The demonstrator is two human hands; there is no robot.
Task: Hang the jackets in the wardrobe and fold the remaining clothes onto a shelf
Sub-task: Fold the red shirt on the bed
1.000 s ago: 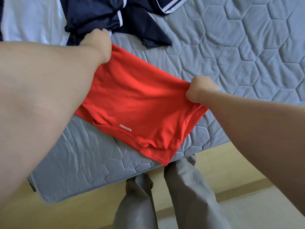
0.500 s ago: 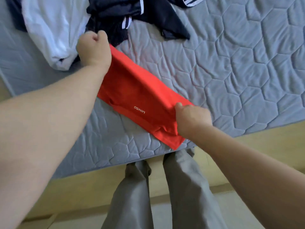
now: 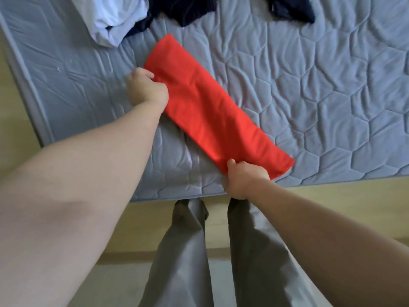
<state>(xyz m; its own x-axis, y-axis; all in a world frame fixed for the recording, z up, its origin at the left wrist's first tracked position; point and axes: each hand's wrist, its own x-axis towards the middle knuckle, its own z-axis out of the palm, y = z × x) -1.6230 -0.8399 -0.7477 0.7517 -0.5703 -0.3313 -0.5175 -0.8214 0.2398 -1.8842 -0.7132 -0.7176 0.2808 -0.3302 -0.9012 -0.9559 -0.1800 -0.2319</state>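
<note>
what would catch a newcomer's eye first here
The bright red garment, folded into a long strip, lies diagonally on the grey quilted mattress. The left hand grips its far part and the right hand its near end. A white garment and navy clothes lie bunched beyond it.

Readable text: none anywhere in view.
Red garment (image 3: 210,111): the folded face that shows is plain; no print, tag or brand legible.
Mattress (image 3: 321,89): quilted stitching only, no lettering.
White garment (image 3: 115,16): no marks to read.
Dark garment (image 3: 183,9): no marks to read.
Grey trousers (image 3: 188,251): no label visible.
</note>
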